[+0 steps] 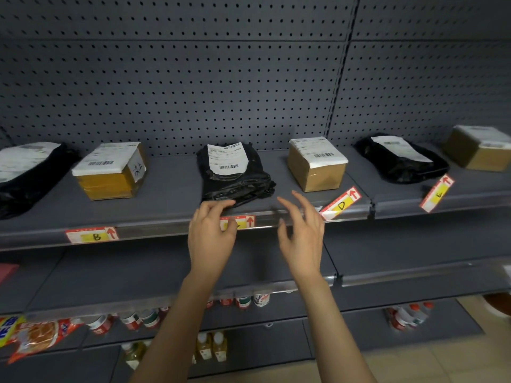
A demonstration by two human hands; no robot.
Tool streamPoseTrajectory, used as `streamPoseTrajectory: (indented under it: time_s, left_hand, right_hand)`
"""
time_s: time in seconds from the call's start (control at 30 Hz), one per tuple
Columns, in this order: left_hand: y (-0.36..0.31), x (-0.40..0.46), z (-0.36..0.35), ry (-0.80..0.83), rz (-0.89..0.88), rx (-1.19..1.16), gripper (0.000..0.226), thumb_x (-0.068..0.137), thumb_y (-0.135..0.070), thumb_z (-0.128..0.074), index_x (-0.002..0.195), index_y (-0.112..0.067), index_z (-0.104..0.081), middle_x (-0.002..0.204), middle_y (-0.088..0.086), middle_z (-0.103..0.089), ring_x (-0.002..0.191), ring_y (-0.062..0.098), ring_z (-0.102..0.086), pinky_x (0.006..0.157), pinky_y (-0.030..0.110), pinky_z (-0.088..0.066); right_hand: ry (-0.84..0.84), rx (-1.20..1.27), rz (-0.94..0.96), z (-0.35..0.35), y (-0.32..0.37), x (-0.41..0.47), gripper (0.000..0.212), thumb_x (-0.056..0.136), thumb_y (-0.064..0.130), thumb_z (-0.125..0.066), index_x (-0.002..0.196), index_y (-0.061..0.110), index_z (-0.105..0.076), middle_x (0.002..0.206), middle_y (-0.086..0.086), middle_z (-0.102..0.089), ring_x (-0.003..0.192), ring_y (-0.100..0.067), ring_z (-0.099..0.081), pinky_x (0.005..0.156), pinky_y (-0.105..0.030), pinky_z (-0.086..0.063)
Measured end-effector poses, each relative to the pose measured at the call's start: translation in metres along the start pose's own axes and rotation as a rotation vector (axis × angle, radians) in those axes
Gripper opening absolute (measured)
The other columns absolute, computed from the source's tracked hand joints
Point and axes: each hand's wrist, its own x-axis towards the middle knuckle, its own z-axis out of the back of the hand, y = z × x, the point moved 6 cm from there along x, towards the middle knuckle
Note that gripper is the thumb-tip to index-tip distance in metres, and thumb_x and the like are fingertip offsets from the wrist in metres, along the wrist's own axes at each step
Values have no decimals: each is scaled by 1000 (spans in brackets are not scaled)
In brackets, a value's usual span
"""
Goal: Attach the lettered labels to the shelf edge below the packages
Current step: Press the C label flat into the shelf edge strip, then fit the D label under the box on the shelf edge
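Observation:
Several packages sit in a row on the grey shelf: a yellow-taped box [110, 172], a black bag [235, 172], a brown box [316, 164], another black bag [401, 158]. Label B [92, 235] sits flat in the shelf edge rail [154, 230]. A third label [243, 222] lies in the rail below the middle black bag, partly hidden by my left hand [211, 233], whose fingertips touch it. Label D [341, 203] and label E [437, 193] lie tilted on the shelf front. My right hand [300, 230] hovers open beside the rail, holding nothing.
A black bag [25, 172] lies at the far left and a brown box [479, 147] at the far right. Pegboard backs the shelf. Lower shelves hold bottles [210, 346] and snack packets [36, 338]. Beige floor shows at the bottom right.

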Motion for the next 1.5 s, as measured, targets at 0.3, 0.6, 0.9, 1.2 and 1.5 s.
streamPoseTrajectory:
  time_s: [0.3, 0.6, 0.9, 1.2, 1.5]
  left_hand:
    - [-86, -10, -83, 123, -92, -119, 34, 81, -9, -61, 112, -24, -61, 111, 1, -60, 104, 20, -56, 87, 40, -49]
    - [-117, -24, -143, 83, 68, -92, 34, 84, -11, -61, 115, -24, -60, 114, -1, -59, 109, 15, -52, 89, 30, -44]
    - [-110, -37, -137, -53, 129, -42, 31, 87, -8, -56, 113, -22, -63, 111, -4, -60, 100, 15, -56, 84, 35, -49]
    - [-111, -33, -136, -54, 128, -48, 29, 86, -6, -55, 109, -21, -64, 110, -3, -61, 88, 21, -58, 81, 36, -50]
    - [-162, -31, -169, 18, -20, -67, 33, 83, -5, -58, 110, -23, -62, 108, -6, -56, 102, 18, -52, 84, 30, -41]
  right_hand:
    - [-11, -181, -77, 76, -88, 55, 48, 82, 10, -63, 126, 29, -54, 148, -2, -36, 127, -24, -41, 102, -41, -33]
    - [207, 71, -144, 93, -154, 79, 9, 85, 13, -65, 87, 18, -71, 93, 0, -64, 76, -18, -64, 69, -25, -48]
    - [331, 169, -89, 65, -140, 73, 8, 84, 15, -67, 90, 20, -70, 92, 0, -69, 77, -12, -64, 73, -27, -56]
    - [258, 53, 8, 76, -146, 59, 17, 84, 28, -68, 99, 31, -72, 100, 5, -57, 90, -9, -52, 71, -25, -49]
    - [48, -1, -56, 141, -186, 80, 35, 85, 22, -65, 119, 27, -61, 133, -1, -50, 122, -18, -46, 101, -31, -30]
